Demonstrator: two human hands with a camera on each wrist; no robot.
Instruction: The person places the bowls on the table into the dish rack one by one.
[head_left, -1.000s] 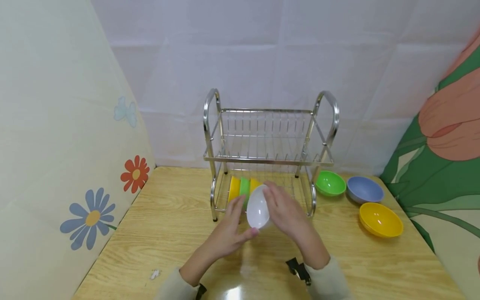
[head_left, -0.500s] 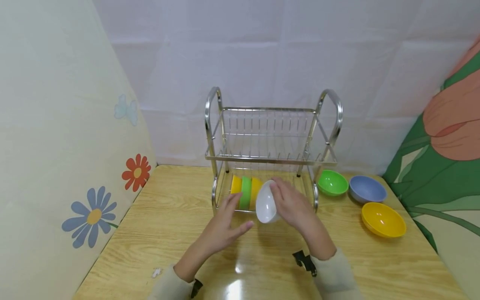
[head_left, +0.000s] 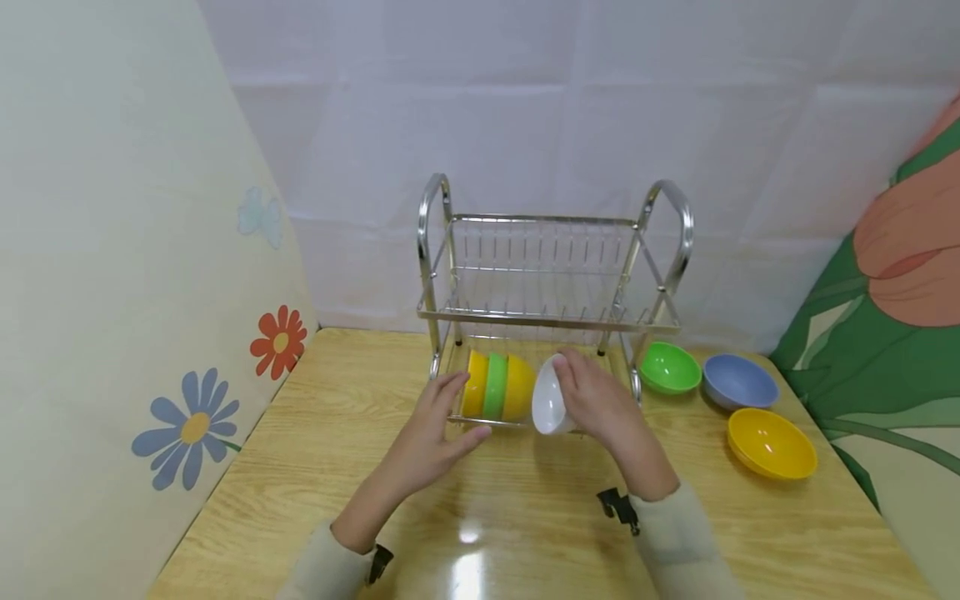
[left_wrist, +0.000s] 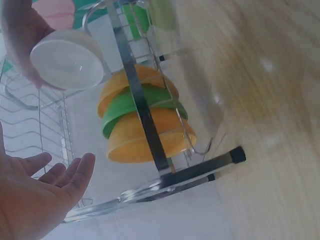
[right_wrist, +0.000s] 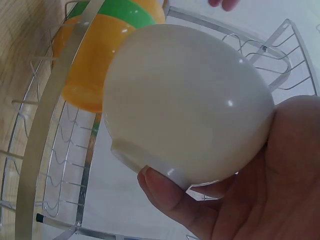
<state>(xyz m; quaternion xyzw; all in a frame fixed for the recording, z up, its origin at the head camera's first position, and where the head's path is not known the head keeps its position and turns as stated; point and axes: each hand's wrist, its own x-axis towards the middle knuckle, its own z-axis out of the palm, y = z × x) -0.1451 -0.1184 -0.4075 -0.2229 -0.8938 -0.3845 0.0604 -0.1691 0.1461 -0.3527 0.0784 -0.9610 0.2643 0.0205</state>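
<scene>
A white bowl (head_left: 550, 398), tilted on its side with its opening toward the left, is gripped by my right hand (head_left: 600, 404); in the right wrist view the thumb presses near the foot of the white bowl (right_wrist: 185, 100). It is held at the front of the dish rack's lower tier. Left of it, a yellow bowl (head_left: 519, 389), a green bowl (head_left: 495, 386) and another yellow bowl (head_left: 476, 383) stand on edge in a row on that tier. My left hand (head_left: 423, 437) holds nothing, fingers spread, near the rack's front left corner.
The two-tier metal dish rack (head_left: 547, 317) stands on the wooden table (head_left: 360, 392) before a white cloth wall. Right of it sit a green bowl (head_left: 670, 367), a blue bowl (head_left: 740, 382) and a yellow bowl (head_left: 772, 443).
The white bowl has moved right and slightly away from me in my right hand. My left hand has come away from it toward the left, so the bowls on the rack show more fully.
</scene>
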